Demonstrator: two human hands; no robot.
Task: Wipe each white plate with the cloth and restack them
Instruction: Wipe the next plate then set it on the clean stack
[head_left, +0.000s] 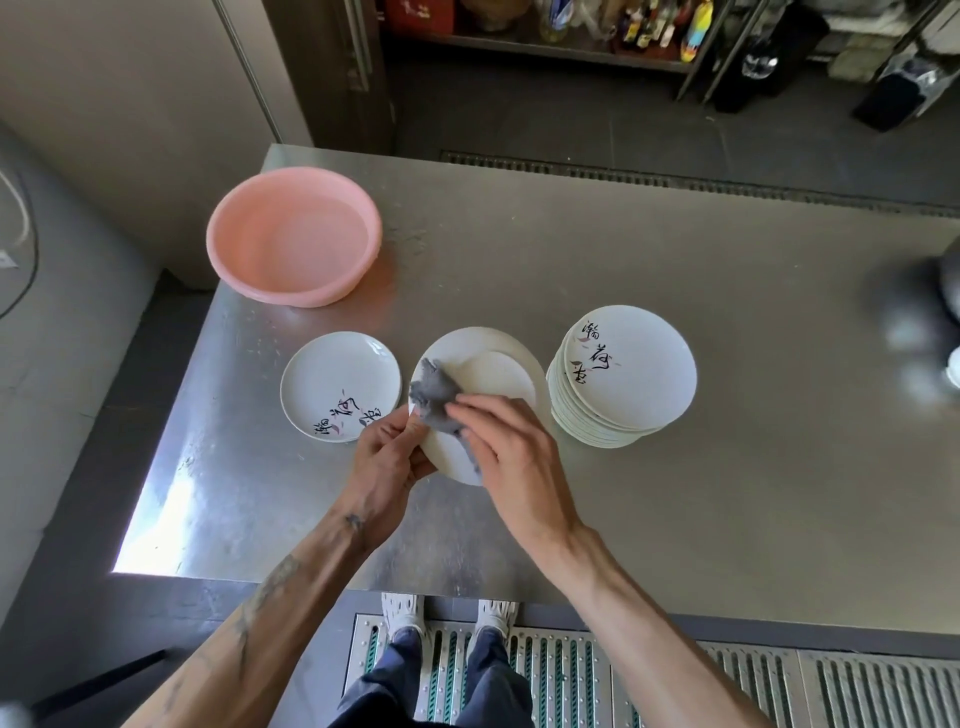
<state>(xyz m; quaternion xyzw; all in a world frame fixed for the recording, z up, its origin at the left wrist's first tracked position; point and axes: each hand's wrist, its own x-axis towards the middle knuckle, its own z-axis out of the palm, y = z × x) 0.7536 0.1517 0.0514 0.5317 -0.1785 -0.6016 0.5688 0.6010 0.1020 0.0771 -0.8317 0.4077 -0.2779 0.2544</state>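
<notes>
I hold a white plate upside down above the steel table, its foot ring facing up. My left hand grips its near-left rim. My right hand presses a grey cloth onto the plate's underside with its fingers laid over the cloth. A single white plate with black brush writing lies face up to the left. On the right stands a tall stack of white plates, the top one showing the same writing.
A pink plastic basin sits at the table's far left corner. A dark blurred object is at the right edge. Metal shelves with bottles stand beyond the table. Floor grating lies under my feet.
</notes>
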